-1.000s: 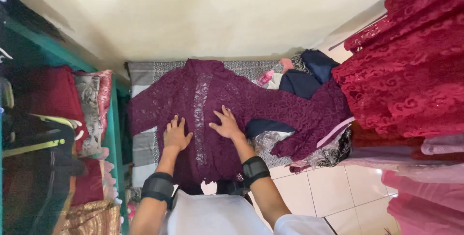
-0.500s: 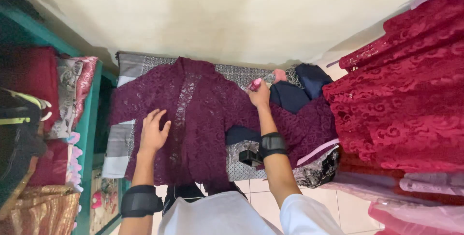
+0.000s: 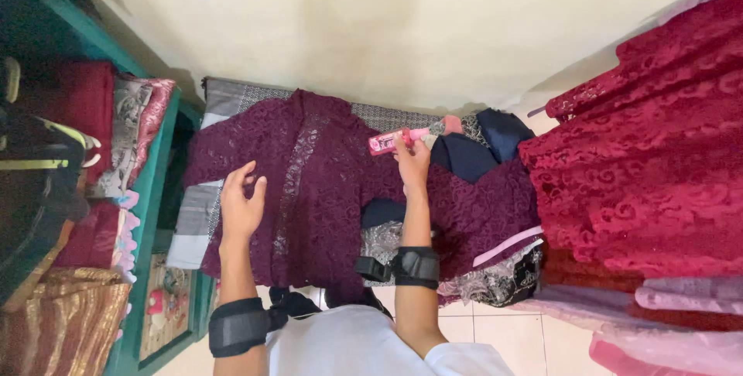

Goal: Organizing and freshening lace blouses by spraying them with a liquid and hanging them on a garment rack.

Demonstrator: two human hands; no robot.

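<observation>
A dark purple lace blouse [image 3: 309, 182] lies spread flat on a grey checked ironing pad [image 3: 224, 101] against the wall. My right hand [image 3: 412, 161] grips a small pink spray bottle [image 3: 391, 141] above the blouse's right shoulder. My left hand [image 3: 241, 204] hovers over the blouse's left side with its fingers curled and apart, holding nothing. Both wrists wear black straps.
Red lace dresses [image 3: 642, 167] hang at the right. A pile of dark blue and patterned clothes [image 3: 480, 152] lies beside the blouse. A green shelf [image 3: 147, 213] with folded fabrics stands at the left. White floor tiles [image 3: 526, 337] show below.
My right hand moved right off the blouse, picked up the pink spray bottle and brought it over the blouse's shoulder. My left hand lifted off the fabric and curled.
</observation>
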